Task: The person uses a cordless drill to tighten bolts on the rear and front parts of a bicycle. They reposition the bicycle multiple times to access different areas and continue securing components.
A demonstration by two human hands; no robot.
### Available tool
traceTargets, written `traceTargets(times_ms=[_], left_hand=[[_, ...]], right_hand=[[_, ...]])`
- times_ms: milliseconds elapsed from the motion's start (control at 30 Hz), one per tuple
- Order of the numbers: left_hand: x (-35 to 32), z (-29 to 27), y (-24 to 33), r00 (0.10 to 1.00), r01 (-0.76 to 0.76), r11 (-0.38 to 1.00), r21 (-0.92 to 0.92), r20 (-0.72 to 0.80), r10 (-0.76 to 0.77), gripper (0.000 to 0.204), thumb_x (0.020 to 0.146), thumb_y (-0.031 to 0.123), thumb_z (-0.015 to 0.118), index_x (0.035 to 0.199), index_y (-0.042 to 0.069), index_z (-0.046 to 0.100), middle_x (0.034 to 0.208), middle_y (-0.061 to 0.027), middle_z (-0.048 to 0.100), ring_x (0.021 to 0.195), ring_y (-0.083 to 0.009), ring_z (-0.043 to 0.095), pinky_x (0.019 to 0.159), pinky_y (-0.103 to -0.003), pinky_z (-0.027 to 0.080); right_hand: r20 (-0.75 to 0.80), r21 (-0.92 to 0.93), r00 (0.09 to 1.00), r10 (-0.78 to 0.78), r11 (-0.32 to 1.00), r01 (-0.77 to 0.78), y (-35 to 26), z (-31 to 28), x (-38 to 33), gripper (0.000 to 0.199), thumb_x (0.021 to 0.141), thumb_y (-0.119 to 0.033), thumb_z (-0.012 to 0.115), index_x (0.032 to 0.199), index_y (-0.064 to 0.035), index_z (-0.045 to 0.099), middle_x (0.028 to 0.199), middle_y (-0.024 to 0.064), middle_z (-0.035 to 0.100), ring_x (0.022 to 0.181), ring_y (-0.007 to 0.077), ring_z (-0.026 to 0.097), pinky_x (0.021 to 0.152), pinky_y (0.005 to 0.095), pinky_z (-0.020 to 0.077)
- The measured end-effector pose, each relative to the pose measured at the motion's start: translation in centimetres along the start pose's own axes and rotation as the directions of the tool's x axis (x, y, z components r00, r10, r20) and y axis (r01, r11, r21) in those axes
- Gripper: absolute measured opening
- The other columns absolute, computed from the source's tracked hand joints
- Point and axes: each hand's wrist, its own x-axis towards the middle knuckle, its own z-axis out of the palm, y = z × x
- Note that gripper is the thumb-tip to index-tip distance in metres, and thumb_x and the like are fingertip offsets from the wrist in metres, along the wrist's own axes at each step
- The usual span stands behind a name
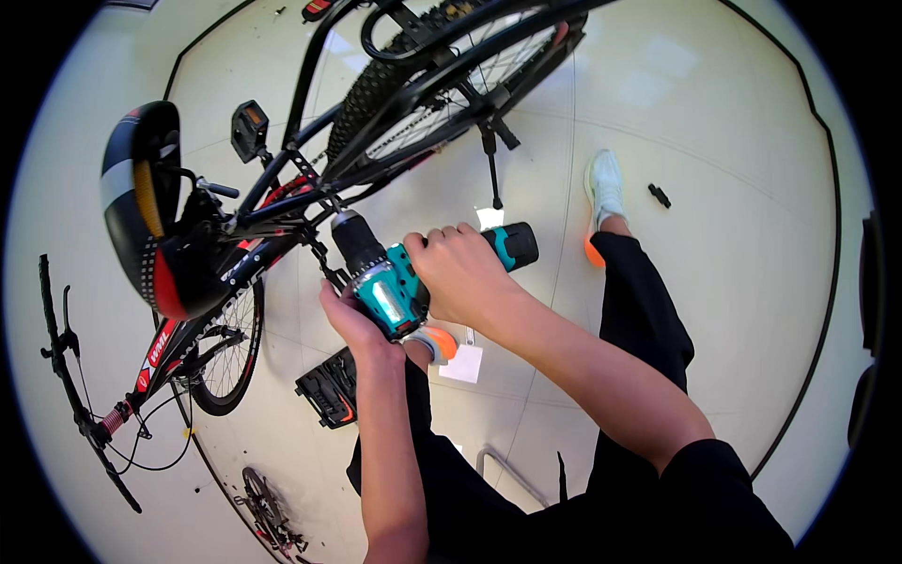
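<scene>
A teal and black cordless drill [390, 287] points up-left at the frame of a black and red bicycle [282, 197], its black chuck [355, 240] close to the crank area. My right hand [460, 268] is wrapped around the drill's handle. Under the drill body sits my left hand [346, 320], gripping it from below. The bicycle's saddle [146, 207] is at the left and its rear wheel [442, 75] runs across the top.
An open black tool case [329, 385] lies on the pale tiled floor below the drill. A detached pedal [250, 127] side shows near the frame. A small black part [660, 195] lies on the floor at right. My legs and shoes fill the lower middle.
</scene>
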Motion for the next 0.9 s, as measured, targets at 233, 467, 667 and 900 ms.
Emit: traceTargets(times_ms=[233,467,667,900], left_hand=[[0.0,0.1,0.0,0.999,0.002,1.0,0.011,0.044,-0.003,0.062,0.093,0.053,0.029,0.114,0.002,0.057,0.104,-0.0112,0.064,0.095,-0.0221,0.063,0.085,-0.037,0.049],[-0.2,0.4,-0.3,0.995,0.025,1.0,-0.015,0.093,-0.023,0.06,0.093,0.05,0.029,0.115,0.002,0.057,0.104,-0.0113,0.064,0.096,-0.0221,0.063,0.087,-0.037,0.049],[-0.7,1.0,0.0,0.997,0.051,0.998,-0.031,0.06,-0.049,0.056,0.093,0.046,0.03,0.114,0.002,0.057,0.104,-0.0118,0.065,0.095,-0.0226,0.063,0.087,-0.038,0.05],[-0.6,1.4,0.0,0.995,0.075,0.993,-0.086,0.066,-0.069,0.052,0.095,0.041,0.029,0.113,0.002,0.057,0.103,-0.0122,0.065,0.092,-0.0238,0.064,0.084,-0.039,0.051]], right_hand=[[0.04,-0.05,0.999,0.014,0.999,-0.012,0.1,-0.6,0.1,0.038,0.053,-0.003,0.069,0.087,-0.0007,0.053,0.072,0.0141,0.061,0.069,0.029,0.063,0.066,0.0347,0.0468],[0.011,-0.053,1.0,-0.02,0.998,0.021,0.6,-0.9,0.0,0.037,0.053,-0.002,0.069,0.087,-0.0008,0.055,0.072,0.0132,0.062,0.07,0.028,0.063,0.066,0.0341,0.0462],[-0.008,-0.099,1.0,-0.012,0.995,0.011,0.7,-0.7,0.0,0.036,0.054,-0.004,0.071,0.087,-0.0011,0.056,0.071,0.0102,0.062,0.068,0.0247,0.063,0.065,0.032,0.045],[0.007,-0.107,1.0,0.003,0.994,-0.002,0.6,-0.7,0.1,0.035,0.055,-0.003,0.069,0.087,-0.0017,0.054,0.073,0.0127,0.062,0.072,0.0275,0.063,0.067,0.0345,0.0465]])
